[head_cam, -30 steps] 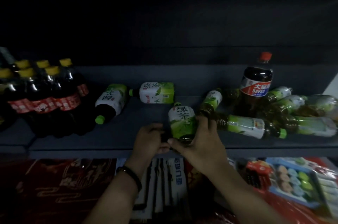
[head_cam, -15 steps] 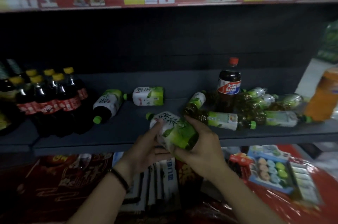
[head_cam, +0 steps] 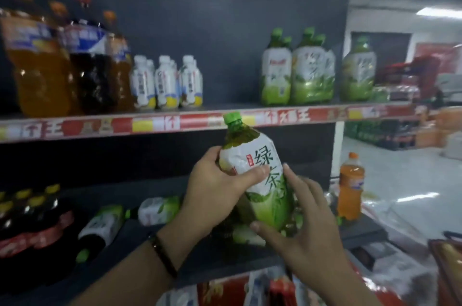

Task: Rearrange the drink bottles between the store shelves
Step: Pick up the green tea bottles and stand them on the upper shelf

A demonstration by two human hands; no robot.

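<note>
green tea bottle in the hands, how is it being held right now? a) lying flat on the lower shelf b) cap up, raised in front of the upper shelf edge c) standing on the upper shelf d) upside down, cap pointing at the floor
b: the green tea bottle is cap up between the left hand and right hand, its cap level with the upper shelf edge.

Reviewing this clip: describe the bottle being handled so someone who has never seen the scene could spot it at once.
Find the red-and-yellow price strip edging the upper shelf. Just below it, mid-frame, both hands hold a green tea bottle up in the air. Unlike the green tea bottles lying on the lower shelf or standing on the upper one, it rests on no shelf, green cap uppermost, slightly tilted.
</note>
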